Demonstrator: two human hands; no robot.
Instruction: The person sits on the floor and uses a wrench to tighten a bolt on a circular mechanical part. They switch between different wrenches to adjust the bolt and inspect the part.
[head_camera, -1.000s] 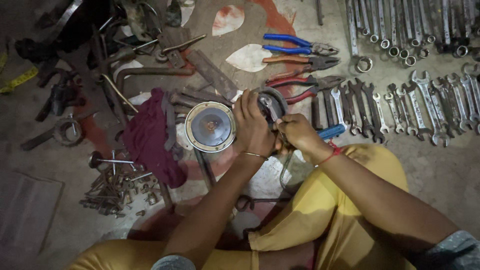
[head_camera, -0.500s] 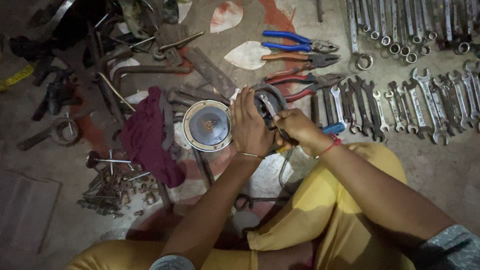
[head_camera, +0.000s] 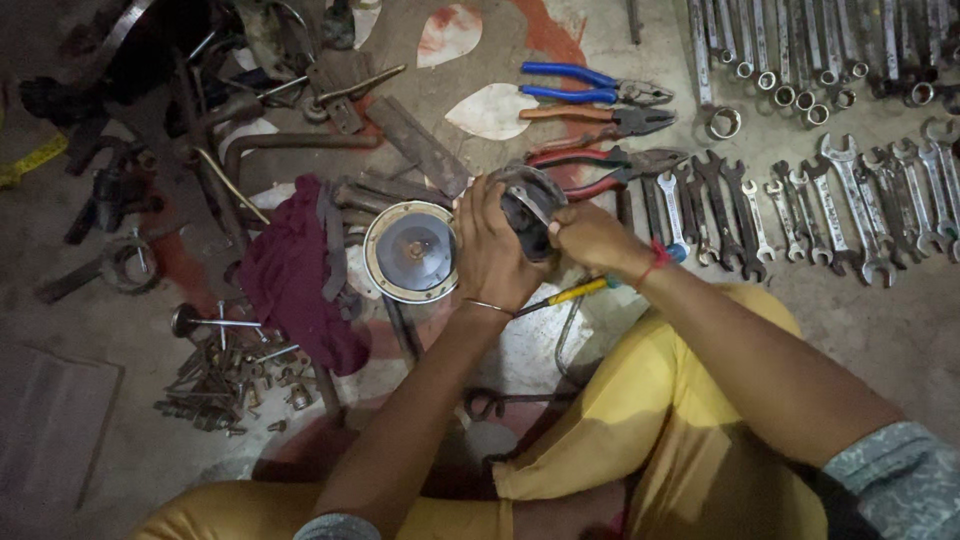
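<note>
My left hand (head_camera: 492, 250) grips a dark round metal part (head_camera: 530, 200) held just above the floor. My right hand (head_camera: 592, 238) closes on the same part from the right, fingers curled against its rim. A thin metal bangle sits on my left wrist and a red thread on my right. A round metal disc with a pale rim (head_camera: 411, 251) lies on the floor just left of my left hand. A yellow-handled screwdriver (head_camera: 565, 295) lies under my wrists. My knees in yellow trousers (head_camera: 650, 420) fill the lower frame.
Pliers with blue, orange and red handles (head_camera: 590, 120) lie beyond my hands. Rows of spanners (head_camera: 820, 200) cover the floor at right. A maroon rag (head_camera: 295, 270) and a pile of bolts (head_camera: 225, 375) lie at left, with dark metal bars and parts (head_camera: 200, 90) at upper left.
Both hands have stayed on the dark metal part, shifting only slightly. The view has drifted a little; the objects on the floor have not moved.
</note>
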